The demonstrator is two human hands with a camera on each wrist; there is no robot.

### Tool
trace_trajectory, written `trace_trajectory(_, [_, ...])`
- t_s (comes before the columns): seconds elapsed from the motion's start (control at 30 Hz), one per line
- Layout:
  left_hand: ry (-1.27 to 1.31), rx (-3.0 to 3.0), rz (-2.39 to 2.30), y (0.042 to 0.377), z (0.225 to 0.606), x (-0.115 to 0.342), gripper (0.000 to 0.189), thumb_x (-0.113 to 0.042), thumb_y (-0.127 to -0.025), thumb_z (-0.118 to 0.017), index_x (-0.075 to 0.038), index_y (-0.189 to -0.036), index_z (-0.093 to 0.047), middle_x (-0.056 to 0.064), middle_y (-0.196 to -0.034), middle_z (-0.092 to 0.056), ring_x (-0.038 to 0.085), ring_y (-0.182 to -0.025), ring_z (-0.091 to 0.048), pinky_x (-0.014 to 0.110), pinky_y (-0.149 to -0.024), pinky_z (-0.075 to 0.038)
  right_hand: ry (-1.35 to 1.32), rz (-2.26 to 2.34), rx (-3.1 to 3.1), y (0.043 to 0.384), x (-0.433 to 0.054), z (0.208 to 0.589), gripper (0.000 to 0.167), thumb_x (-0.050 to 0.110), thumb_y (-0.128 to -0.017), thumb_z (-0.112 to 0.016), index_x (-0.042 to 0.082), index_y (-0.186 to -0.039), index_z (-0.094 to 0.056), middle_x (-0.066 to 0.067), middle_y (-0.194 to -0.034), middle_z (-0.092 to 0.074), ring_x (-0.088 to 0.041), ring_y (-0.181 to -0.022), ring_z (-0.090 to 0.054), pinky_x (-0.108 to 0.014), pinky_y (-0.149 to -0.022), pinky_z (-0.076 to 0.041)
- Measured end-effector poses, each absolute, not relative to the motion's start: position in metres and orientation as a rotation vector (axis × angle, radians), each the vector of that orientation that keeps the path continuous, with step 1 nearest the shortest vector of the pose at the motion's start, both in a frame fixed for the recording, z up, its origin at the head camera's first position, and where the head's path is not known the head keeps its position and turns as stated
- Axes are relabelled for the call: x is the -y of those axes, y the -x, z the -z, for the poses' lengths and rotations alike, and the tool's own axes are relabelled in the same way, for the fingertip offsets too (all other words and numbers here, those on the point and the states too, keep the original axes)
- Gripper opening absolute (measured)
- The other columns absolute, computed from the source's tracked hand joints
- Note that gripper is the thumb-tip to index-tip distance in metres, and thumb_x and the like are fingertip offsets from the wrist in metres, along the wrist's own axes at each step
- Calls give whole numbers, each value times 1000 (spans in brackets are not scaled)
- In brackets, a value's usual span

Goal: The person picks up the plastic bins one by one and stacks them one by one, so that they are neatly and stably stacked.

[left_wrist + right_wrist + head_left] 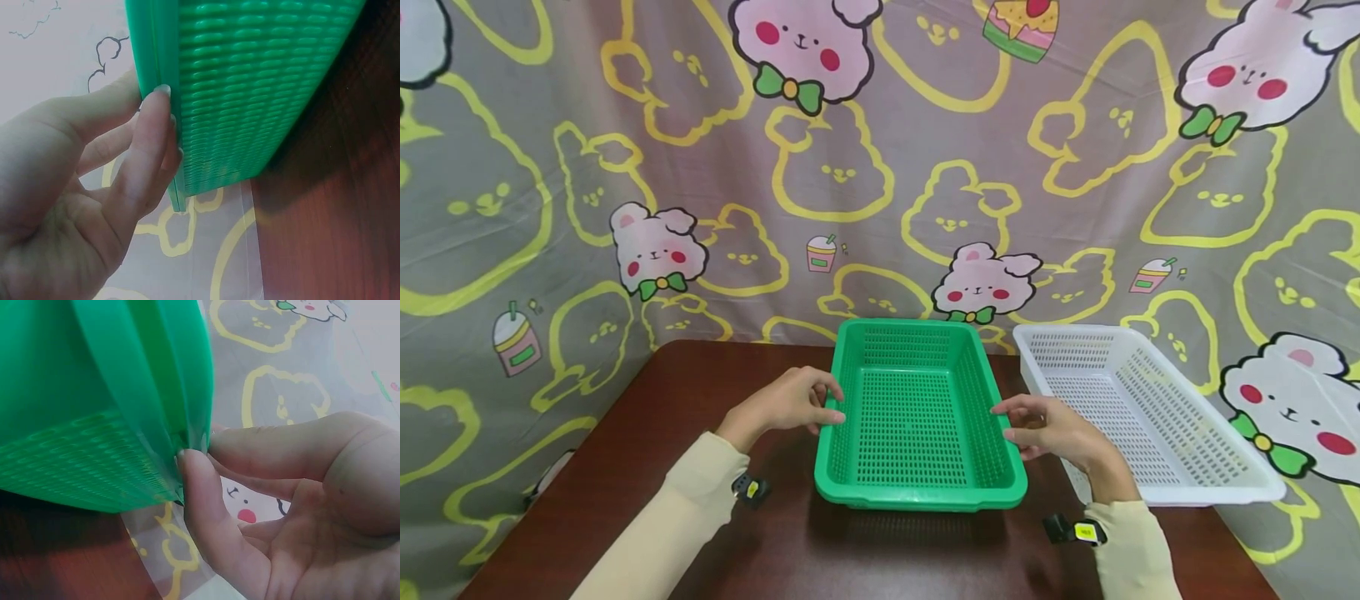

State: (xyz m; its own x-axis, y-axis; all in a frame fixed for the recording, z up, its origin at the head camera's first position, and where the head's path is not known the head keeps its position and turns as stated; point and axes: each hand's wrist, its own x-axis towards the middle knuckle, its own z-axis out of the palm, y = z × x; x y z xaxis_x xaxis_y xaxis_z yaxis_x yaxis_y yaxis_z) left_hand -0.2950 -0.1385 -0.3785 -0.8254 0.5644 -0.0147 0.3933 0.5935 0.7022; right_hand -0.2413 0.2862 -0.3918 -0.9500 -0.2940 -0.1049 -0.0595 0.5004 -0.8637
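A green plastic basket [910, 425] with slotted floor and walls stands at the middle of the dark table, nothing inside it. My left hand [790, 402] pinches its left rim, thumb over the top edge and fingertips beneath. In the left wrist view, that rim [164, 56] runs between thumb and fingers beside the ribbed outer wall. On the opposite side my right hand [1051, 429] pinches the right rim. The right wrist view shows the thumb and a finger of this hand [281, 500] meeting at the green rim [187, 381].
A white slotted basket [1120, 417] stands close on the right, behind my right hand. Dark reddish-brown table [700, 392] lies underneath. A patterned cloth [865, 183] with rabbit faces hangs along the back and sides.
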Motion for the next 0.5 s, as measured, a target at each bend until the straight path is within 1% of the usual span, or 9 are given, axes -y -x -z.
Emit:
trace_trajectory(0.1, [-787, -2590, -1047, 294, 378, 138, 34, -23, -91, -81, -3, -118, -71, 11, -91, -63, 28, -68, -75, 29, -67, -61, 303, 1407, -2521, 241, -286, 392, 46, 14, -94, -75, 0, -136, -62, -22, -117, -59, -24, -91, -69, -42, -75, -66])
trace_trajectory(0.3, [-785, -2585, -1048, 295, 379, 138, 35, -23, -91, -80, -3, -119, -71, 12, -91, -63, 31, -70, -76, 29, -67, -61, 327, 1373, -2552, 240, -285, 391, 44, 12, -94, -75, 0, -134, -63, -15, -106, -56, -21, -83, -68, -38, -69, -66])
trace_trajectory(0.37, [-786, -2583, -1056, 295, 379, 138, 35, -22, -91, -81, -2, -119, -71, 12, -91, -63, 31, -70, -76, 29, -66, -61, 346, 1386, -2539, 240, -285, 391, 45, 10, -94, -75, -2, -135, -62, -15, -105, -55, -21, -84, -67, -39, -69, -66])
trace_trajectory(0.5, [-788, -2586, -1063, 295, 381, 138, 37, -23, -91, -81, -2, -120, -71, 12, -89, -63, 27, -68, -75, 29, -66, -61, 373, 1417, -2506, 240, -286, 391, 45, 8, -95, -73, -5, -136, -60, -16, -105, -55, -22, -85, -67, -40, -70, -66])
